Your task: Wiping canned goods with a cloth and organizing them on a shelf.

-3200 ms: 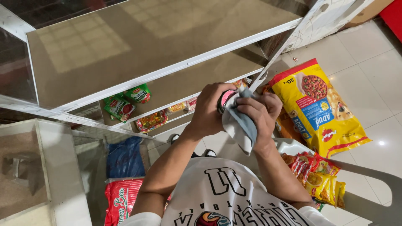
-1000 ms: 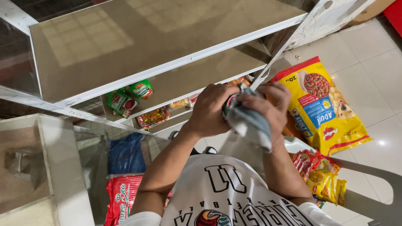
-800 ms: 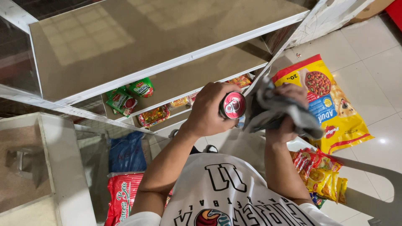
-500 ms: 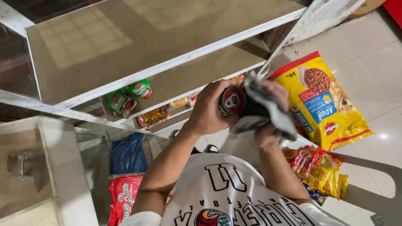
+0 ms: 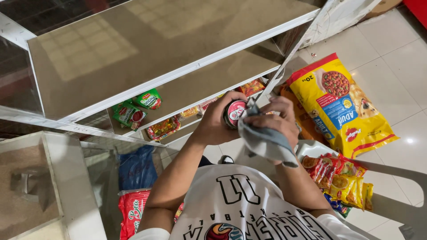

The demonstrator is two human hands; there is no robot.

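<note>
Left hand wrapped around a small round can, red-and-white lid end facing the camera; fingers curl over its side wall. Can held in the air just off the front edge of the lower glass shelf, not resting on anything.

Right hand closed on a bunched grey cloth, cloth pressed against the can's right side; loose end hangs down toward the person's chest.

Handling, by judgement: can rigid, smooth metal, likely slick, some heft for its size; best gripped around the side wall, as now. Cloth soft, limp, takes any pinch.

Around: green sauce pouches toward the left end of the lower shelf. Large yellow pet-food bag flat on the tiled floor, right. Bundle of sachets on a white plastic chair, lower right.
</note>
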